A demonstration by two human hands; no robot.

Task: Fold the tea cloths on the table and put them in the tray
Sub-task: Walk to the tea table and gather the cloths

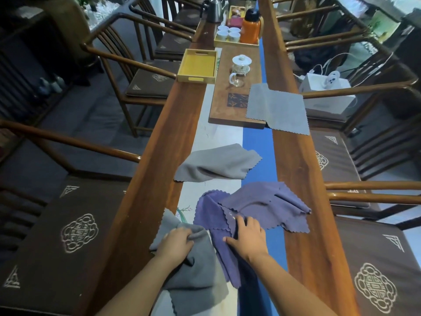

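Several tea cloths lie along the long wooden table (155, 156). At the near end my left hand (176, 242) grips a bunched grey cloth (196, 277). Beside it my right hand (247, 236) rests with fingers spread on a crumpled purple cloth (211, 215). A second purple cloth (268, 201) overlaps it on the right. Further out lies a loosely folded grey cloth (216, 164). A flat grey cloth (276, 109) lies partly on a wooden tea board (225, 106). The yellow wooden tray (197, 66) stands at the far left of the table with nothing in it.
A glass pitcher and a lidded cup (241, 65) stand on the tea board. Behind them a second tray holds white cups (227, 34) and an orange bottle (250, 27), with a kettle (213, 9) beyond. Wooden armchairs (136, 71) line both sides. A white-and-blue runner (257, 137) runs down the table.
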